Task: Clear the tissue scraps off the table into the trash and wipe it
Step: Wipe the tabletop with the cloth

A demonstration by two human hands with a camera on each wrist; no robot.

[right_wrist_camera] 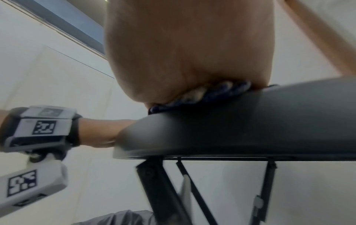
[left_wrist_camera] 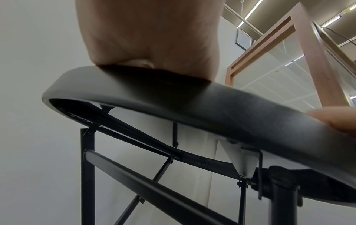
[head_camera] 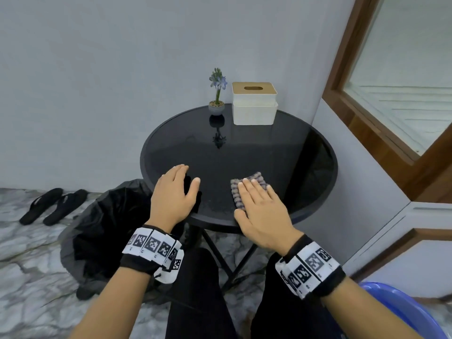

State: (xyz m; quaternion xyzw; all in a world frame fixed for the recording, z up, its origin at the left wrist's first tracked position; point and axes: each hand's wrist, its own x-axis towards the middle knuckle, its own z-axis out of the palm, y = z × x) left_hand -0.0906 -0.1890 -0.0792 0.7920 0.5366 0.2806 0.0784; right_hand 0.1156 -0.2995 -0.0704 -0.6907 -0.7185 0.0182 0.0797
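The right hand (head_camera: 261, 211) is covering the near half of the cloth (head_camera: 247, 189), so the cloth's full outline is not showing. The left hand (head_camera: 172, 194) is hiding part of the table (head_camera: 281, 155) rim. In both wrist views the fingers are lying out of sight above the tabletop. The bottom right corner is cutting off a blue tub (head_camera: 401, 311).

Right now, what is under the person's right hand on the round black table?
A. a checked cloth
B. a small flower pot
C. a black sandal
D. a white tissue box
A. The right hand lies flat with straight fingers on the checked cloth near the front edge of the table; the tissue box and the flower pot stand at the far side.
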